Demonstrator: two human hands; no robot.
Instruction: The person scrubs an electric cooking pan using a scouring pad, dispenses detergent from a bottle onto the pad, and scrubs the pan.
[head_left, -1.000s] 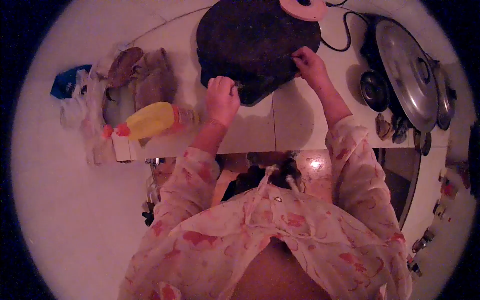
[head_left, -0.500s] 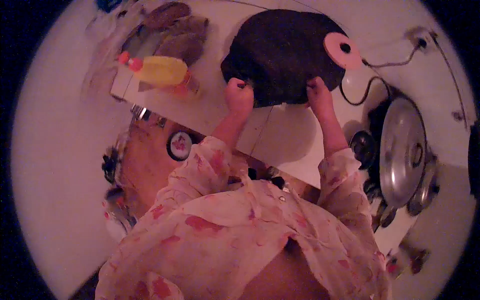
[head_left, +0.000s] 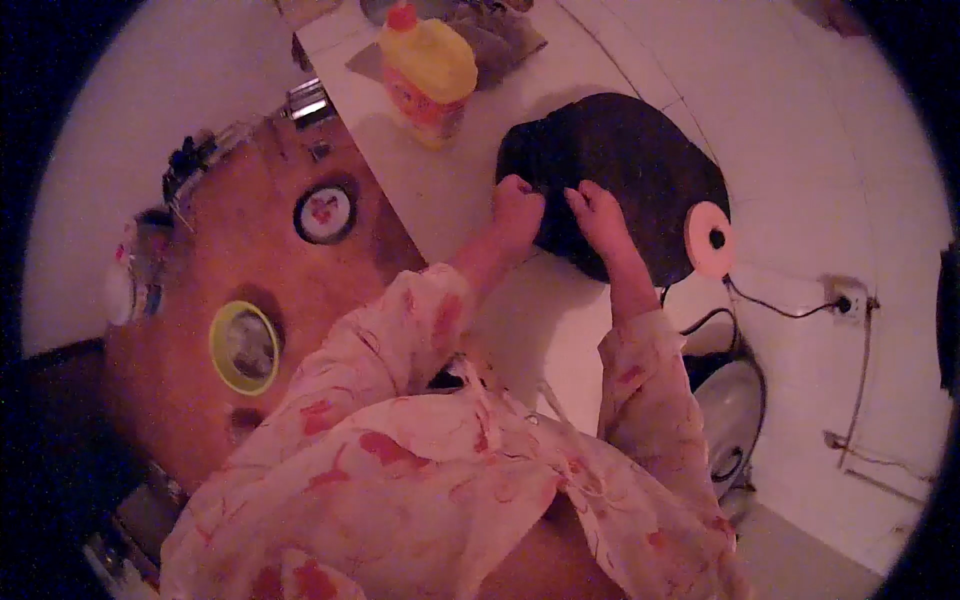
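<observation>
A large, rounded dark piece, cloth-like in look, lies over the white counter and hides what is under it. On its near left edge my left hand is closed, fingers curled onto the dark material. My right hand pinches the same piece a short way to the right, knuckles up. A pink disc with a black centre shows at its right side, and a black cord runs from there. Dim light hides the piece's folds and exact kind.
Left of it stands a yellow bottle with a red cap. The cord leads to a wall socket. A metal lid leans at lower right. On the brown floor sit a round white-and-dark item and a yellow-rimmed bowl.
My view has turned, so the counter shows at a steeper slant and the yellow-rimmed bowl appears. My hands have come closer together on the dark piece.
</observation>
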